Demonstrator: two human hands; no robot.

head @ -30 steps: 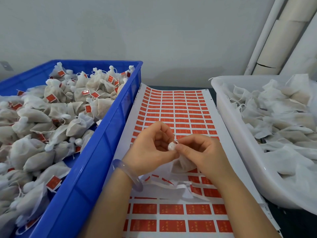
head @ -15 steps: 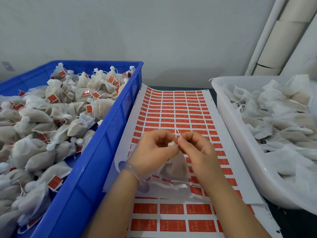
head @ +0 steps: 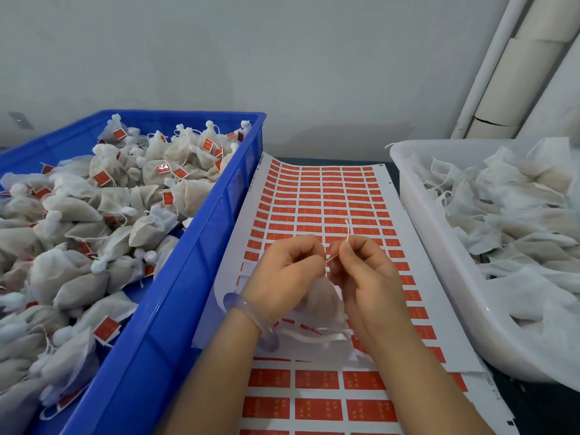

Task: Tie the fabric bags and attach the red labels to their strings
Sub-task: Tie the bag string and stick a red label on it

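**A:** Where is the fabric bag (head: 320, 301)?

**B:** Between the two hands, over the middle of the sheet of red labels (head: 329, 196). It hangs below the knuckles, and its neck is hidden behind the fingers.

**A:** And how do the fingers stand?

**B:** The left hand (head: 287, 277) has its fingers curled in at the top of the bag. The right hand (head: 365, 277) pinches the string (head: 347, 229) between thumb and forefinger. The thin string runs from the gap between the hands up toward the far right, and its free end stands above the right knuckles.

**A:** What lies under them?

**B:** The label sheet runs from near to far across the dark worktop (head: 546, 412), with rows of red rectangles on white backing. A few places just left of the left hand are bare white. Curled white strips (head: 317, 335) lie on the sheet just on the near side of the bag. A clear bracelet (head: 251, 321) sits on the left wrist.

**A:** And at the sides?

**B:** On the left is a blue crate (head: 188, 277) full of tied bags (head: 94, 215), many with a red label on the string. The sheet's left edge curls up against the crate's wall. On the right is a white tub (head: 439, 277) heaped with untied bags (head: 518, 215), their strings loose. At the far right, pale tubes (head: 514, 73) lean against the wall.
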